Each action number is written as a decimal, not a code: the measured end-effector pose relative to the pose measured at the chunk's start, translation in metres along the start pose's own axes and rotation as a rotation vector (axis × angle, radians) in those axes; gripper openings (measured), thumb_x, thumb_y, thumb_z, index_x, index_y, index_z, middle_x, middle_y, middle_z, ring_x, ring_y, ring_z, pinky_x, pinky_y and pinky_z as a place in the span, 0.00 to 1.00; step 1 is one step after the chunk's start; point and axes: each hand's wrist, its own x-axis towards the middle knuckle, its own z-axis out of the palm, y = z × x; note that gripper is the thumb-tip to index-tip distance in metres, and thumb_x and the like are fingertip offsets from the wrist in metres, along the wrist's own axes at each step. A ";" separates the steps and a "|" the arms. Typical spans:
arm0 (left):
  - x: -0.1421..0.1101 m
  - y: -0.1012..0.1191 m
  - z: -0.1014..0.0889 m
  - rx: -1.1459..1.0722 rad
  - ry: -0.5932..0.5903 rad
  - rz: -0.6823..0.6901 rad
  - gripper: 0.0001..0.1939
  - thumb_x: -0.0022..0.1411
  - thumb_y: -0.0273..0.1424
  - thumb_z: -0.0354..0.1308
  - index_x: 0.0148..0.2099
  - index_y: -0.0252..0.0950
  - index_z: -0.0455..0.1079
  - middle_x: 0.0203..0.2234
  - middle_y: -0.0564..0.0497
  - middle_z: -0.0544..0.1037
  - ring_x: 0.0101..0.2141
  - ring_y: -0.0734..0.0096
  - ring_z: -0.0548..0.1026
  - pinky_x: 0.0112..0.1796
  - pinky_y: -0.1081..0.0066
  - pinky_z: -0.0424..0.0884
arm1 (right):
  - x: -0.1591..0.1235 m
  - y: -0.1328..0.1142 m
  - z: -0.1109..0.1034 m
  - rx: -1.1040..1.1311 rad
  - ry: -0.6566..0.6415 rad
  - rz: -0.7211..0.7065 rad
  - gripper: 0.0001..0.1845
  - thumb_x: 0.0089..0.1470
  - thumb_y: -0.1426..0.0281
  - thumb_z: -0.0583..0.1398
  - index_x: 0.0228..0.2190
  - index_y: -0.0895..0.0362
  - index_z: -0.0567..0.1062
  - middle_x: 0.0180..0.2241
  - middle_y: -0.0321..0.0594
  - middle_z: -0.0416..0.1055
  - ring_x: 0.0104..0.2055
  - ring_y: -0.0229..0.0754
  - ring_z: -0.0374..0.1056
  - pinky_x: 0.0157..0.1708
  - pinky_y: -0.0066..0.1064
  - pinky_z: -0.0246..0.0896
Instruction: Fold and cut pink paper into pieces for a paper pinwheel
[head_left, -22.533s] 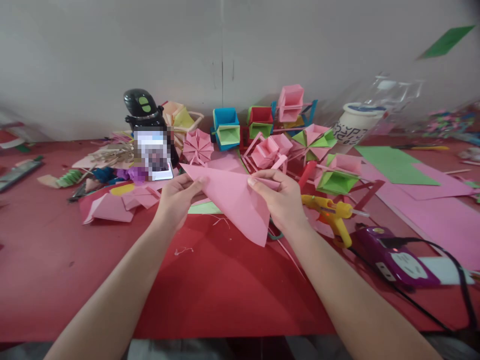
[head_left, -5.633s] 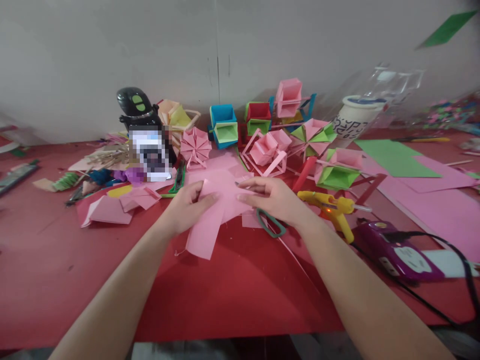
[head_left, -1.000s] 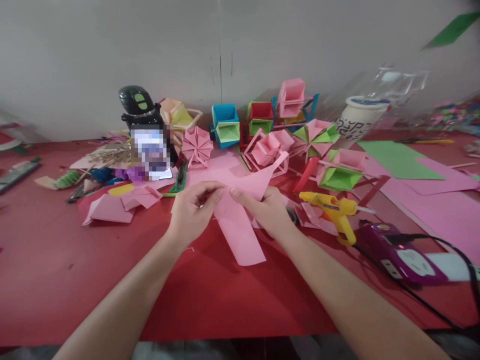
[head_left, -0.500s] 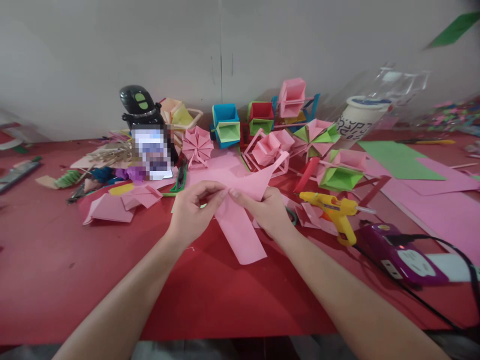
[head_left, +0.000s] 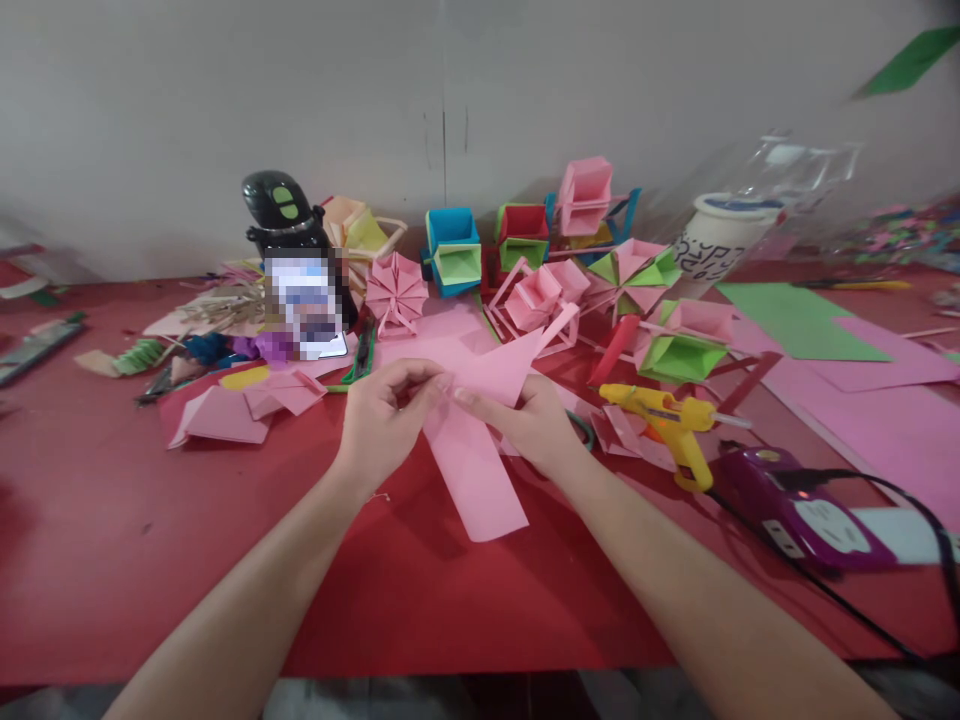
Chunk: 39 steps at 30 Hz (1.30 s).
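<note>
A sheet of pink paper (head_left: 475,470) is held up over the table, partly folded. One long strip of it hangs down toward me and another part points up to the right. My left hand (head_left: 390,415) pinches its left edge between thumb and fingers. My right hand (head_left: 525,420) grips it from the right, thumb on top and the other fingers hidden behind the paper. Both thumbs are close together at the fold. Green-handled scissors (head_left: 361,352) lie just beyond my left hand.
A phone (head_left: 307,305) leans on a black figure (head_left: 276,200). Folded paper lanterns (head_left: 454,250) stand along the wall. On the right lie a yellow glue gun (head_left: 667,415), a purple power strip (head_left: 806,510) with a black cable, and green paper (head_left: 799,318). A white cup (head_left: 724,240) stands behind.
The hanging strip of pink paper has swung slightly left and lower. Both hands keep their hold, with my right thumb shifted a little left.
</note>
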 end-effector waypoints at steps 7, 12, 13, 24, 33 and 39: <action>-0.001 0.001 0.000 -0.017 -0.018 -0.013 0.04 0.62 0.32 0.63 0.37 0.37 0.77 0.31 0.51 0.81 0.32 0.71 0.77 0.35 0.73 0.73 | 0.000 0.007 0.001 0.004 0.036 -0.024 0.13 0.49 0.59 0.69 0.28 0.57 0.81 0.30 0.39 0.78 0.31 0.40 0.72 0.32 0.30 0.69; 0.002 0.000 0.001 -0.094 -0.024 -0.083 0.06 0.61 0.33 0.64 0.37 0.36 0.78 0.33 0.49 0.82 0.35 0.68 0.78 0.38 0.71 0.75 | -0.002 0.006 0.003 -0.016 0.070 0.005 0.14 0.50 0.58 0.68 0.27 0.58 0.80 0.27 0.38 0.76 0.29 0.39 0.70 0.29 0.30 0.67; 0.003 0.000 0.001 -0.113 -0.024 -0.103 0.06 0.60 0.34 0.64 0.37 0.36 0.78 0.34 0.49 0.82 0.35 0.68 0.79 0.38 0.71 0.75 | -0.002 0.005 0.003 -0.023 0.076 0.011 0.15 0.51 0.58 0.68 0.27 0.58 0.79 0.27 0.38 0.76 0.28 0.39 0.70 0.28 0.29 0.66; 0.010 -0.008 -0.006 -0.331 0.042 -0.262 0.11 0.54 0.36 0.70 0.37 0.33 0.79 0.30 0.49 0.81 0.29 0.70 0.77 0.34 0.68 0.78 | -0.001 0.003 -0.002 -0.110 0.186 -0.005 0.18 0.50 0.56 0.68 0.23 0.58 0.76 0.24 0.38 0.73 0.26 0.40 0.68 0.26 0.30 0.64; 0.007 -0.007 -0.001 -0.479 -0.085 -0.381 0.22 0.54 0.37 0.71 0.49 0.34 0.76 0.35 0.46 0.82 0.33 0.68 0.79 0.35 0.69 0.77 | -0.001 0.005 -0.003 -0.077 0.193 -0.032 0.18 0.50 0.55 0.68 0.24 0.58 0.76 0.24 0.38 0.73 0.27 0.40 0.68 0.26 0.30 0.65; 0.007 0.000 0.002 -0.520 -0.076 -0.455 0.19 0.50 0.38 0.72 0.40 0.32 0.77 0.32 0.45 0.82 0.31 0.65 0.80 0.34 0.67 0.79 | 0.001 0.005 -0.003 -0.095 0.210 -0.039 0.17 0.50 0.56 0.68 0.26 0.58 0.78 0.25 0.38 0.74 0.28 0.41 0.68 0.28 0.32 0.66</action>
